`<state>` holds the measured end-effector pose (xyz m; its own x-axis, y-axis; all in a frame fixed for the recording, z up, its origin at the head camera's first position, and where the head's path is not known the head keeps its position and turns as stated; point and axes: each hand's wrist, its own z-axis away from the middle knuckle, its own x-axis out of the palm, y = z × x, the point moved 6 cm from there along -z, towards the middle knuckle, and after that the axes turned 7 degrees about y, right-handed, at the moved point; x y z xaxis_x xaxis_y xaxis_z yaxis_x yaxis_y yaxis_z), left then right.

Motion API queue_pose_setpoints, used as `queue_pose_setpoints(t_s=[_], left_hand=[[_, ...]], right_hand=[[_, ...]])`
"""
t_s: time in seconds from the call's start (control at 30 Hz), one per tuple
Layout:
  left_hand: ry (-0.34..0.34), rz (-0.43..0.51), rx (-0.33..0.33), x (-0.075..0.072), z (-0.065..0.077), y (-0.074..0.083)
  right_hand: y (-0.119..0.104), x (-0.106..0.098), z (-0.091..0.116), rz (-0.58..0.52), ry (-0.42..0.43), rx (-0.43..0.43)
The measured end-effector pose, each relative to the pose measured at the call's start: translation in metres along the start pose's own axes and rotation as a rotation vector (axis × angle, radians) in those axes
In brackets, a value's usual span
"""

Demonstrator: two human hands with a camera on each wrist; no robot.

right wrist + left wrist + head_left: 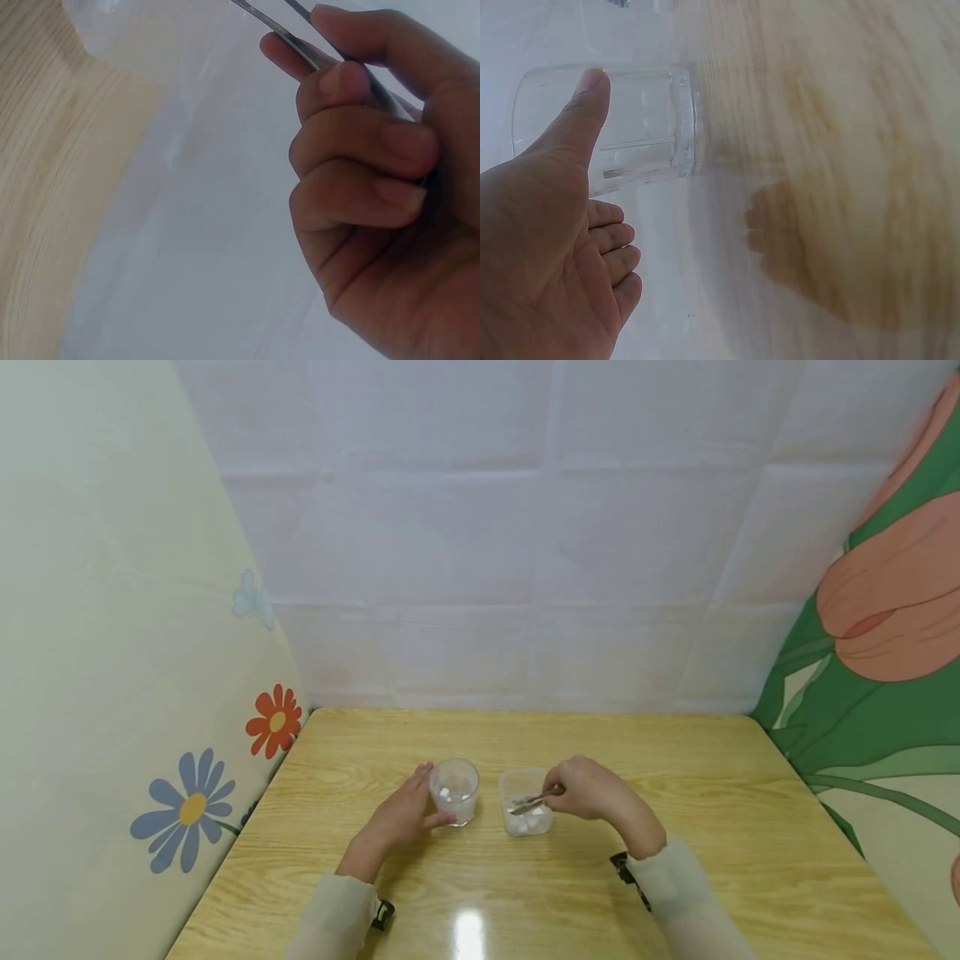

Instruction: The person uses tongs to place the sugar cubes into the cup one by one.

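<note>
A clear drinking glass (463, 810) stands upright on the table, with a small white piece (445, 794) inside. My left hand (396, 817) holds it from the left, thumb across its near side; the left wrist view shows that thumb against the glass (641, 94). Just to the right is a small clear plastic container (509, 779) with several white lumps (531, 824) in it. Metal tweezers (536, 798) are gripped in my right hand (592, 789), their tips over the container. In the right wrist view the fingers curl round the tweezers (304, 49), and their tips are out of frame.
The wood-grain table (585, 893) reaches back to a white creased sheet (450, 543). Flower-printed panels stand at the left (97, 635) and right (892, 710). A dark band (628, 878) circles the right wrist, and a similar device (382, 914) is on the left.
</note>
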<state>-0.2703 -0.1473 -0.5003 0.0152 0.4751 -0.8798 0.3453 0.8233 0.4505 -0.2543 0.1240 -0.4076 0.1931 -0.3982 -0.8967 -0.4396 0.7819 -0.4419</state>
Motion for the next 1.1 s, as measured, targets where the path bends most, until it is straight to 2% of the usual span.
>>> queue_pose_setpoints(t_s=[0.57,1.1], left_hand=[[-0.003,0.002,0.002,-0.001,0.0007,0.0002],[-0.004,-0.005,0.004,0.0007,-0.0003,-0.0012]], right_hand=[[-0.0039,-0.0001,-0.001,-0.003,-0.05,-0.038],[-0.0057,0.0035,-0.0025,0.001,-0.079,-0.039]])
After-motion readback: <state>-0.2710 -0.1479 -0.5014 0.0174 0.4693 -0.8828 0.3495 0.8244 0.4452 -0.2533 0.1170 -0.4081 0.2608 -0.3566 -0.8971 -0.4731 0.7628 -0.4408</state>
